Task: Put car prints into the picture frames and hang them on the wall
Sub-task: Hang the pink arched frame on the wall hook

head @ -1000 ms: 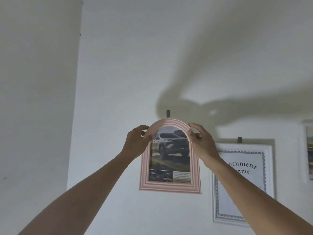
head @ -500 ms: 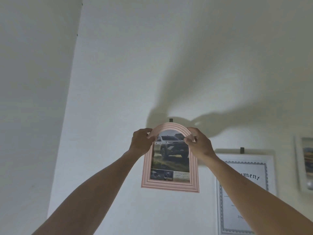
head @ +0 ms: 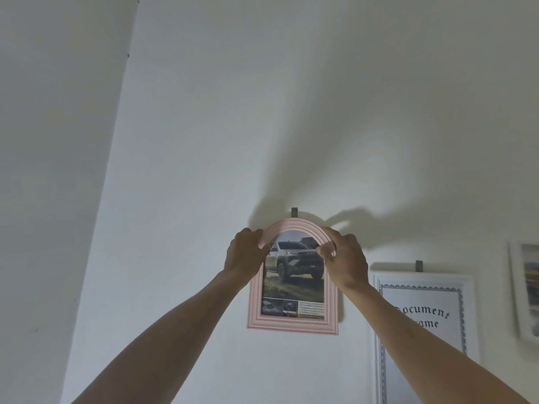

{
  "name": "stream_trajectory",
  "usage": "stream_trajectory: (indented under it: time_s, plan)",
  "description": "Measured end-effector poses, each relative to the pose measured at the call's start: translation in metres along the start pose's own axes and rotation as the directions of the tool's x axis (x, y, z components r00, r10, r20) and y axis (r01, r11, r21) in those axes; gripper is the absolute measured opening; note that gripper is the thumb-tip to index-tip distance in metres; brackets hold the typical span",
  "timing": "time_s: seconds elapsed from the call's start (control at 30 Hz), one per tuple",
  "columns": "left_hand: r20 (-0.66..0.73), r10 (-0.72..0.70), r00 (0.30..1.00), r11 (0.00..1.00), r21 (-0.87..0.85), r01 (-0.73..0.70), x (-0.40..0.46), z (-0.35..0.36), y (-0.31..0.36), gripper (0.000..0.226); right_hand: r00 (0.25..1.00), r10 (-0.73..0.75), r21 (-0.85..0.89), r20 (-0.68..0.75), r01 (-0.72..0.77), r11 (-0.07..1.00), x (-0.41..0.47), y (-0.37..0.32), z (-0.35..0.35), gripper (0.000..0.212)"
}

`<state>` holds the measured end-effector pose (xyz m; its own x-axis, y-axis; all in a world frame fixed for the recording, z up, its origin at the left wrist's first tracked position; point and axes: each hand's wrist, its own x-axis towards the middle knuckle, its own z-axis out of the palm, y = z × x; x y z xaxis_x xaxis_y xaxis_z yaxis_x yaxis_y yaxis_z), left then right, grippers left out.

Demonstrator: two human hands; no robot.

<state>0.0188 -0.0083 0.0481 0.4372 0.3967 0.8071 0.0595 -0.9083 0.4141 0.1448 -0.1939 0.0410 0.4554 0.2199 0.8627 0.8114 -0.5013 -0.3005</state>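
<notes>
Head view, and it was all happening at centre frame, a little below the middle: the pink arched frame (head: pixel 292 323) was up against the white wall (head: pixel 204 126), the car print (head: pixel 293 275) already behind its opening, a pickup truck facing out. The left hand (head: pixel 243 258) gripped the left shoulder of the arch, fingers curled round the edge. The right hand (head: pixel 344 260) pinched the right shoulder of the arch, thumb on the front, fingers wrapped behind. Just above the crown of the arch a small dark hook (head: pixel 294 212) stuck out of the wall, its lower end hidden by the frame, so whether the hanger had caught was impossible to tell.

So the step looked like hanging, with the framing of this print done. The next move, by my reading, called for a small lift and settle until the back caught the hook, then a gentle loosening of both hands to test the weight, and a nudge to level the bottom edge.

Lower right of the frame, a white certificate frame (head: pixel 376 330) hung from its own hook (head: pixel 418 265), and another white frame (head: pixel 514 287) sat at the right edge.
</notes>
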Motion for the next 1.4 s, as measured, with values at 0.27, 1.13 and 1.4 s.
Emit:
stream_trajectory:
  time_s: [0.27, 1.13, 1.4]
  plan:
    - [-0.026, 0.027, 0.999, 0.996, 0.089, -0.024, -0.002, 0.002, 0.001, 0.038, 1.0, -0.014, -0.028, 0.006, 0.014, 0.999, 0.003, 0.01, 0.008, 0.04]
    - [-0.221, 0.205, 0.953, 0.977, 0.111, -0.184, -0.014, 0.012, 0.017, 0.046, 0.996, 0.024, 0.077, -0.088, -0.017, 0.997, -0.003, 0.038, -0.031, 0.042]
    - [-0.243, 0.356, 0.902, 0.915, -0.107, -0.39, -0.042, 0.075, 0.089, 0.035, 0.984, 0.071, 0.019, -0.163, -0.069, 0.997, -0.011, 0.101, -0.082, 0.044]
